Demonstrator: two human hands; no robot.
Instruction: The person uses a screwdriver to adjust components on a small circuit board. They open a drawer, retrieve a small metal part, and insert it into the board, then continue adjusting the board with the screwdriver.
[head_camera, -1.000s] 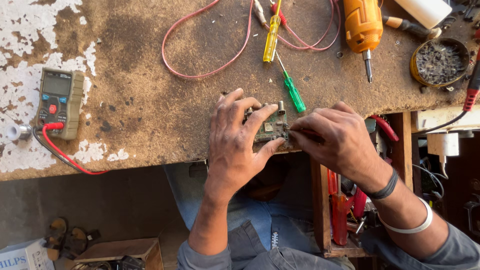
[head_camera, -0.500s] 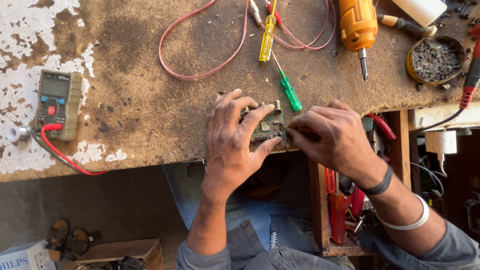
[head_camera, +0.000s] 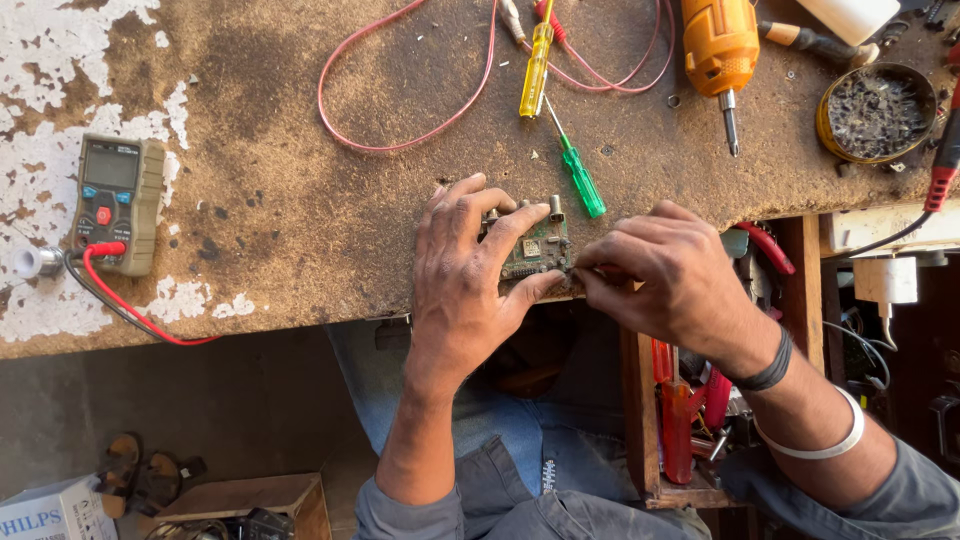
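Gripping circuit board (head_camera: 537, 250) between left hand (head_camera: 462, 290) fingers, right hand (head_camera: 665, 275) fingers pinched at its edge

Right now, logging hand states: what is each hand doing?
Left hand: closed around the small green circuit board, holding it.
Right hand: fingertips pinched at the board's edge; what they grip cannot be told.
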